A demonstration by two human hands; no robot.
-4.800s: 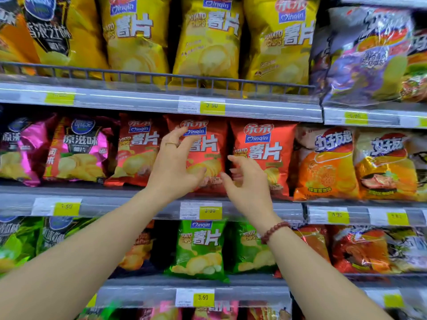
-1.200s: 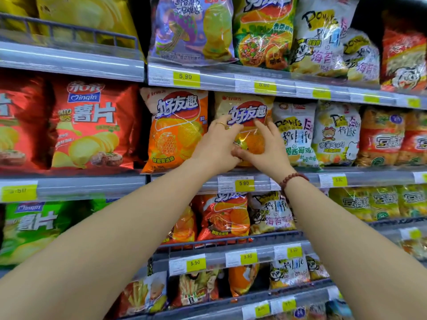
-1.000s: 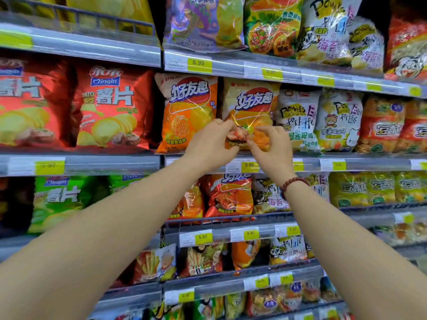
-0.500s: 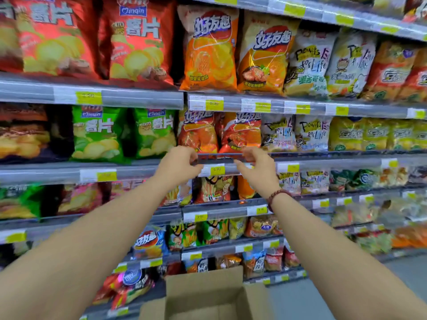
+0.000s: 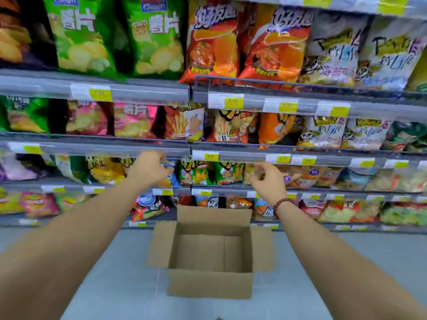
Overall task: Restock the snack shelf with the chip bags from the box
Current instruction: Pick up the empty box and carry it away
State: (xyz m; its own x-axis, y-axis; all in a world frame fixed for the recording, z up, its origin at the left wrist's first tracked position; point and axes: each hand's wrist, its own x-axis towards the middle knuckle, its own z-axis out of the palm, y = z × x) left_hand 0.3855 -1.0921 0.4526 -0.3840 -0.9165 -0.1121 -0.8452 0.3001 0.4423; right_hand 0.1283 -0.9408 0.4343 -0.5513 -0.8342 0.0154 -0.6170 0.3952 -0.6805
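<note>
An open cardboard box (image 5: 209, 288) stands on the floor in front of the snack shelf (image 5: 129, 88); I see no bags inside it. My left hand (image 5: 150, 169) hangs in mid-air before the lower shelves, fingers loosely curled, holding nothing. My right hand (image 5: 268, 181), with a bead bracelet on the wrist, is level with it to the right, fingers apart and empty. Both hands are above the box and apart from the bags. Orange chip bags (image 5: 277, 42) and green chip bags (image 5: 78, 35) fill the upper row.
Several shelf rows packed with snack bags run across the whole view, with yellow price tags (image 5: 233, 102) on grey rails. A wire guard (image 5: 254, 80) fronts the upper right shelf. Grey floor (image 5: 115, 285) surrounds the box.
My view has tilted down from the upper shelves to the floor and the box. Both hands let go of the orange bag on the shelf, dropped lower and moved apart.
</note>
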